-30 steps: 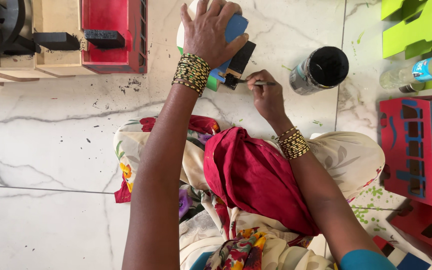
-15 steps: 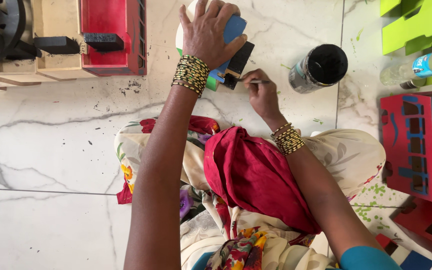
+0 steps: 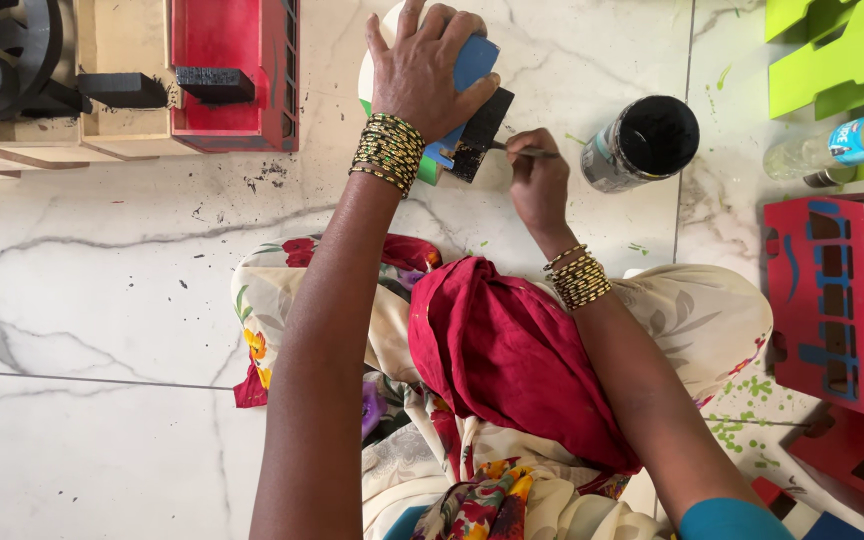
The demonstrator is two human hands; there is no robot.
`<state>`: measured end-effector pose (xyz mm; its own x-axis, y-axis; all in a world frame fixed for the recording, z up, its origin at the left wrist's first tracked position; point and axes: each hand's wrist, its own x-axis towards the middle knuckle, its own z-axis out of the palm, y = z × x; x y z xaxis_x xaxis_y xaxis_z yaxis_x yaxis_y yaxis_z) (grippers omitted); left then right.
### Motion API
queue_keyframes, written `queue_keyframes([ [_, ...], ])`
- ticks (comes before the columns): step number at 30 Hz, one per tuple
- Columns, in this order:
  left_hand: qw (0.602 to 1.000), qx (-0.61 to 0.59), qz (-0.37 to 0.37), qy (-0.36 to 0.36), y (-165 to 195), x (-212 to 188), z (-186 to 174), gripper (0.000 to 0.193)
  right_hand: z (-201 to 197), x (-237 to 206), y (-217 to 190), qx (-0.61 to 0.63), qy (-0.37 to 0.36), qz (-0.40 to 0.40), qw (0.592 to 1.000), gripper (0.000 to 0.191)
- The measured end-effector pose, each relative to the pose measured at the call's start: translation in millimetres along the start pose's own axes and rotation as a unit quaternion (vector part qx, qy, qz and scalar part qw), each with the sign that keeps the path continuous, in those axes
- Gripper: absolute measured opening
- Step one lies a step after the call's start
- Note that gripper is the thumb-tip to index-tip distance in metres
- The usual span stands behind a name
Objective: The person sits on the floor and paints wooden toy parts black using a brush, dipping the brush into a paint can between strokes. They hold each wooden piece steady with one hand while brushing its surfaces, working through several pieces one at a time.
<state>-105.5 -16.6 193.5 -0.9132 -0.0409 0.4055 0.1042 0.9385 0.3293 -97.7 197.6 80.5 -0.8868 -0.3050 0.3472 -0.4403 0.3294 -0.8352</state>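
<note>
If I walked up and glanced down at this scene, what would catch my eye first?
Probably the two hands at the top centre: the left hand presses down on a blue and white toy piece, while the right hand holds a thin brush to its black part. Just right stands an open jar of black paint, and bright red and green painted pieces line the right edge.

A single head-worn camera looks steeply down, close over the person's lap and the marble floor (image 3: 102, 330). Both forearms run from 6 o'clock up to 12, where the left hand (image 3: 422, 70) and right hand (image 3: 537, 180) work near the frame's top edge.
</note>
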Motion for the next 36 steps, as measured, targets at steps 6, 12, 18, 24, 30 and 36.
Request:
queue_keyframes([
  [6,1.0,-0.008,0.003,0.003,2.4,-1.2,-0.5,0.052,2.6,0.7,-6.9,0.065,-0.034,-0.011,0.997,0.021],
  [12,1.0,-0.002,-0.004,0.001,1.0,0.9,0.3,0.05,-8.9,-3.4,-12.6,-0.021,-0.031,0.022,0.999,0.021],
  [18,1.0,0.0,0.013,0.017,0.1,-1.4,1.8,0.052,-1.1,-1.4,-14.3,0.021,-0.056,-0.017,0.998,0.021],
  [24,1.0,-0.006,0.002,0.003,-0.8,-0.8,1.1,0.051,-9.9,-2.4,-16.5,-0.01,-0.035,0.014,0.999,0.017],
  [30,1.0,-0.001,0.01,0.01,0.0,-0.4,0.5,0.051,-1.8,-4.3,-14.9,0.014,-0.047,-0.007,0.999,0.02],
  [36,1.0,-0.006,0.002,-0.001,0.9,-0.7,0.0,0.052,0.3,-4.4,-7.2,0.052,-0.01,0.012,0.999,0.019],
])
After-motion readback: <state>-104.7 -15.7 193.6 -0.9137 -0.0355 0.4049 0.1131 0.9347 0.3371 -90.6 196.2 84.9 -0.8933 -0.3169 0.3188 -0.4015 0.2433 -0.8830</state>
